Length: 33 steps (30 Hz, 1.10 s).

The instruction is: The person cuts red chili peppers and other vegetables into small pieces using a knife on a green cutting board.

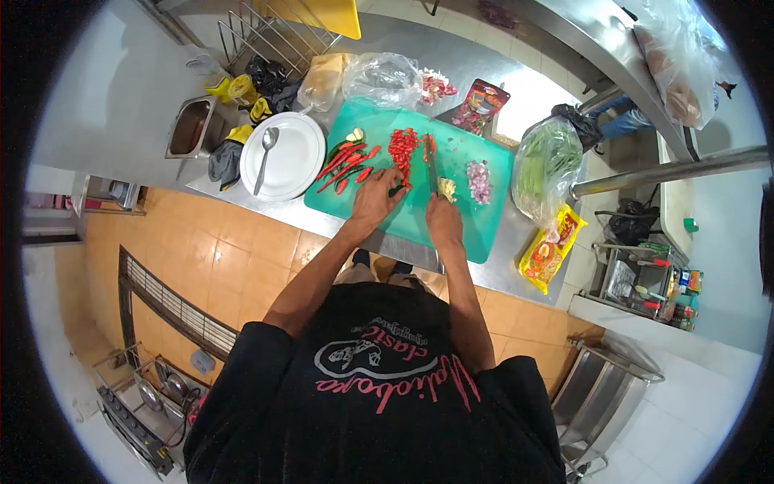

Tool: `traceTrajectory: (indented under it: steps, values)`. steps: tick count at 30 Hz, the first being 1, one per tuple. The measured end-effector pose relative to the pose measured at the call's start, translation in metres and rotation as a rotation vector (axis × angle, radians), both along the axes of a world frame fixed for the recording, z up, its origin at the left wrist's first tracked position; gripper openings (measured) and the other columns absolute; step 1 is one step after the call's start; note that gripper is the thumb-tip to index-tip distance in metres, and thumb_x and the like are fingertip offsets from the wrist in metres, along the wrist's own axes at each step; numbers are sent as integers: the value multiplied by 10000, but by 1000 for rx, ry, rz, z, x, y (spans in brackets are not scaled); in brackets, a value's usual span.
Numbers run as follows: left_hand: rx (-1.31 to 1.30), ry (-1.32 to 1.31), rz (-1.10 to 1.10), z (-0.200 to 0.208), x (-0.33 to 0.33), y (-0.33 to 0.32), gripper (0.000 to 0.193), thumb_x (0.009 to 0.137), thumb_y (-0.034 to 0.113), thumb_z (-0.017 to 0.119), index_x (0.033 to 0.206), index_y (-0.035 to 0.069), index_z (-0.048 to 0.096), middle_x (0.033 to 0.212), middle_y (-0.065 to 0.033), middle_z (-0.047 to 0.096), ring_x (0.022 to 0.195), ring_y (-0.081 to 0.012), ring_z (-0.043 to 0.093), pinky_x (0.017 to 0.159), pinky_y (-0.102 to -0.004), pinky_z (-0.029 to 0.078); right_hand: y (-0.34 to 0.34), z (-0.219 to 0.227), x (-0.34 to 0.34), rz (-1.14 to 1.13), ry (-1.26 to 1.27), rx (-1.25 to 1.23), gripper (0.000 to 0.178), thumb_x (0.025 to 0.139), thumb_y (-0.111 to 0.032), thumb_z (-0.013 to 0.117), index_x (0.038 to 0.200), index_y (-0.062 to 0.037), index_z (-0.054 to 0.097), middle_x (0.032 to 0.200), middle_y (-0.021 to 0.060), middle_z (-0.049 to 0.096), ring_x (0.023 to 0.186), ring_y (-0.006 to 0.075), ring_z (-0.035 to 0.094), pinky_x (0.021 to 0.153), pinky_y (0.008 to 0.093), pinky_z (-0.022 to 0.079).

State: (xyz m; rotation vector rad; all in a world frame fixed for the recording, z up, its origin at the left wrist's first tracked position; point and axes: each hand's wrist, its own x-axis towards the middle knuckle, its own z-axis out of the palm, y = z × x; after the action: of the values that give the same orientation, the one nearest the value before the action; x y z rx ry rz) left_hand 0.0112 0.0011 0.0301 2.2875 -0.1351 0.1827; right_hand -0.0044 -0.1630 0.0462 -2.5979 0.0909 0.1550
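My right hand (443, 222) is wrapped round the handle of a kitchen knife (431, 168), whose blade points away from me over the green cutting board (476, 234). To its left my left hand (379, 196) is closed, its fingertips pressing a chili pepper (396, 191) onto the board. Past those fingers lies a heap of chopped red chili (401, 145). Whole red chilies (347, 165) and a few garlic cloves (355, 135) rest at the board's left. Minced garlic (447, 189) sits just right of the knife, and diced shallots (479, 182) lie farther right.
A white plate (302, 168) bearing a spoon (264, 157) stands left of the board. Bagged green vegetables (548, 165) and a yellow noodle packet (551, 250) lie on the right. Clear plastic bags (383, 77) and a dark pouch (482, 103) line the far side. A metal rail (673, 171) crosses at right.
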Motion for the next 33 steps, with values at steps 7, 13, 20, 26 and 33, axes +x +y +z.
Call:
traceTrajectory:
  steps: [7, 13, 20, 26, 33]
  values:
    - [-3, -7, -102, -1, 7, 8, 340, 789, 241, 744, 1026, 87, 555, 841, -97, 611, 720, -263, 616, 624, -387, 496, 12, -4, -4, -48, 27, -17, 407, 986, -303, 399, 864, 14, 624, 770, 279, 644, 732, 463, 637, 674, 542, 523]
    - [36, -51, -123, 2, 15, 6, 305, 797, 222, 733, 995, 81, 549, 828, -102, 629, 699, -276, 623, 610, -392, 491, 8, -4, -9, -132, 14, 1, 423, 985, -312, 406, 840, 22, 618, 745, 296, 631, 717, 469, 630, 660, 546, 511]
    - [-96, -1, -110, -10, 46, 21, 199, 807, 118, 697, 938, 54, 562, 851, -131, 647, 763, -327, 641, 657, -429, 502, 15, -1, -21, -120, 66, 1, 421, 992, -301, 395, 872, 40, 612, 727, 302, 622, 689, 472, 624, 656, 539, 502]
    - [-195, -94, -109, -7, 50, 24, 286, 752, 108, 758, 946, 16, 569, 819, -124, 651, 714, -300, 642, 704, -393, 521, 20, -9, -21, -148, 133, 103, 416, 987, -305, 396, 881, 31, 618, 752, 300, 632, 737, 479, 629, 687, 555, 513]
    - [37, -81, -174, -3, 46, 24, 311, 741, 122, 756, 969, 42, 559, 946, -123, 635, 797, -324, 605, 799, -418, 492, 27, 2, -12, -76, 53, 25, 413, 994, -295, 380, 894, 34, 610, 763, 303, 632, 741, 480, 626, 692, 549, 511]
